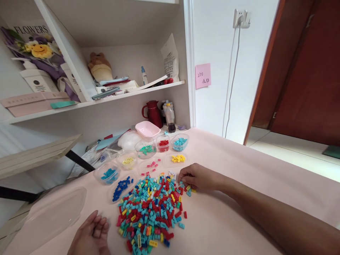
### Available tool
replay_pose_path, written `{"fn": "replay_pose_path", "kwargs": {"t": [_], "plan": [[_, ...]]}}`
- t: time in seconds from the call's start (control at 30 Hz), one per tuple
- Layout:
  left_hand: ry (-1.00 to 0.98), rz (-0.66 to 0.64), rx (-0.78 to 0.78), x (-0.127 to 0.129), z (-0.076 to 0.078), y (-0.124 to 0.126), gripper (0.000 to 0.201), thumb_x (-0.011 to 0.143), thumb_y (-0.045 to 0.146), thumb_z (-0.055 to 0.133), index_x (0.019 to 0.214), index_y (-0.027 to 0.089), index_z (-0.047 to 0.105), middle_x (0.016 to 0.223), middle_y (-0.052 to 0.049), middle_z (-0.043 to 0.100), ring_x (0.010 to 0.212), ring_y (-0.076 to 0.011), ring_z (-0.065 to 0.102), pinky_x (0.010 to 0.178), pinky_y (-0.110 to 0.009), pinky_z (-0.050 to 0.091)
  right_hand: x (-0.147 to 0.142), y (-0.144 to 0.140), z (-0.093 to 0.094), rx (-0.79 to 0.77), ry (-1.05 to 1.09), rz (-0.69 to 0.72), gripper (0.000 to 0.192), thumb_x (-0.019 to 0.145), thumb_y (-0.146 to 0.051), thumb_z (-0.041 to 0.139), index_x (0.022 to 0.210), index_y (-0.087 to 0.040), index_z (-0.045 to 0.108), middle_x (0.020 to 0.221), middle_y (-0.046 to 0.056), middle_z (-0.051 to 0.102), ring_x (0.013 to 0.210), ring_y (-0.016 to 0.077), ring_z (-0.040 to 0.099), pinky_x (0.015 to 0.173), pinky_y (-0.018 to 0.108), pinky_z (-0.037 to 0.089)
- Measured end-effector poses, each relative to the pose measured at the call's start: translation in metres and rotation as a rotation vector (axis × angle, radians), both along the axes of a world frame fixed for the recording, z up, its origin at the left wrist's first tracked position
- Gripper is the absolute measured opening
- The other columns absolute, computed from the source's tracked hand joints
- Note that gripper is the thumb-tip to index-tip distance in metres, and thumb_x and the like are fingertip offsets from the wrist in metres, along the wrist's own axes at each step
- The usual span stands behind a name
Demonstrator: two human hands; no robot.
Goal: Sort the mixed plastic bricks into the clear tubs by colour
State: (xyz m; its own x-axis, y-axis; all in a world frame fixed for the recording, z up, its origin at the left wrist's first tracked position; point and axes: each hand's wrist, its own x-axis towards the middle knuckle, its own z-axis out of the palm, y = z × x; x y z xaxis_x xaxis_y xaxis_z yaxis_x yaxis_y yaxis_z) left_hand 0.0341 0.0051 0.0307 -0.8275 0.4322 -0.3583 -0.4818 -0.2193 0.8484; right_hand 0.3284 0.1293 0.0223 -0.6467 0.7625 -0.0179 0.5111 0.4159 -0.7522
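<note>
Here's the right hand [198, 177] at work, fingertips pinched down at the upper right edge of the pile of bricks [151, 209] — thumb and forefinger drawn close together, small bricks right beneath them, though from here I can't tell whether one is caught between the tips. The left hand [91, 235] lies lower down, just left of the pile and apart from it, half open with fingers loosely curled, and I see nothing in its hold.

Now the pose: the right forearm [255, 200] reaches in from the lower right, low over the pink tabletop [217, 223], back of the hand up. The left comes in from the bottom edge, fingers bent in over the palm.

Beyond the pile, sorted colours on clear lids and in clear tubs — dark blue bricks [122, 188], yellow bricks [177, 158], pink bricks [153, 164], red bricks [163, 143], turquoise bricks [180, 142], green bricks [146, 149].

And the writing! On the wall, a pink note [203, 75] reads "250", with handwritten characters I can't make out. Up left, the bouquet wrap [30, 30] says "FLOWERS"; the print on the pump bottle [38, 78] is too small to read.
</note>
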Motion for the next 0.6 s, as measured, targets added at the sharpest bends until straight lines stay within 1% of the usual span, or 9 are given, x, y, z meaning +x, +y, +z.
{"fn": "replay_pose_path", "kwargs": {"t": [0.13, 0.23, 0.33, 0.47, 0.53, 0.6], "plan": [[-0.004, -0.002, -0.005, -0.0005, -0.0004, 0.0006, 0.018, 0.076, 0.001, 0.049, 0.069, 0.016, 0.057, 0.068, 0.001, 0.051, 0.06, -0.0055, 0.05, 0.054, -0.013, 0.045, -0.0014, -0.0014, 0.0027, 0.046, 0.03, -0.021, 0.024, 0.081, -0.021, 0.049, 0.089, -0.02, 0.071, 0.07, 0.001, 0.064, 0.054, 0.0101, 0.052, 0.054, 0.021, 0.041], [-0.009, -0.014, -0.002, -0.0009, -0.0004, 0.0005, 0.019, 0.076, 0.0, 0.049, 0.07, 0.016, 0.057, 0.069, 0.001, 0.051, 0.06, -0.0053, 0.05, 0.055, -0.013, 0.045, -0.0015, -0.0012, 0.0037, 0.059, 0.03, -0.056, 0.022, 0.079, -0.02, 0.051, 0.089, -0.02, 0.071, 0.068, 0.0, 0.064, 0.055, 0.0109, 0.053, 0.056, 0.021, 0.041], [-0.007, -0.013, -0.004, -0.0012, -0.0001, -0.0003, 0.02, 0.078, 0.0, 0.048, 0.069, 0.016, 0.057, 0.068, 0.001, 0.051, 0.058, -0.0052, 0.049, 0.054, -0.012, 0.045, -0.0002, -0.0003, 0.0037, 0.057, 0.029, -0.058, 0.023, 0.08, -0.019, 0.05, 0.089, -0.02, 0.07, 0.066, 0.0, 0.064, 0.055, 0.0111, 0.054, 0.057, 0.022, 0.042], [-0.008, -0.021, -0.004, -0.002, -0.0002, -0.0007, 0.02, 0.079, 0.002, 0.048, 0.068, 0.016, 0.056, 0.067, 0.001, 0.05, 0.058, -0.0052, 0.049, 0.053, -0.012, 0.045, 0.0017, 0.0005, 0.0057, 0.071, 0.034, -0.04, 0.023, 0.081, -0.021, 0.05, 0.091, -0.02, 0.07, 0.077, 0.002, 0.066, 0.06, 0.0118, 0.056, 0.059, 0.023, 0.044], [-0.012, -0.025, -0.001, -0.0021, -0.0007, -0.0004, 0.019, 0.079, 0.002, 0.048, 0.068, 0.016, 0.056, 0.067, 0.001, 0.05, 0.059, -0.0053, 0.049, 0.054, -0.012, 0.045, 0.0028, 0.0004, 0.0074, 0.104, 0.037, -0.029, 0.02, 0.08, -0.026, 0.055, 0.091, -0.021, 0.07, 0.086, 0.003, 0.067, 0.068, 0.0131, 0.058, 0.061, 0.023, 0.044], [-0.012, -0.021, 0.008, -0.0018, -0.0011, 0.0, 0.018, 0.078, 0.002, 0.049, 0.068, 0.016, 0.056, 0.068, 0.001, 0.05, 0.059, -0.0051, 0.049, 0.054, -0.012, 0.045, 0.004, -0.0002, 0.0087, 0.107, 0.022, 0.018, 0.022, 0.078, -0.034, 0.061, 0.094, -0.022, 0.07, 0.09, 0.004, 0.066, 0.073, 0.0145, 0.057, 0.062, 0.023, 0.043]]}}
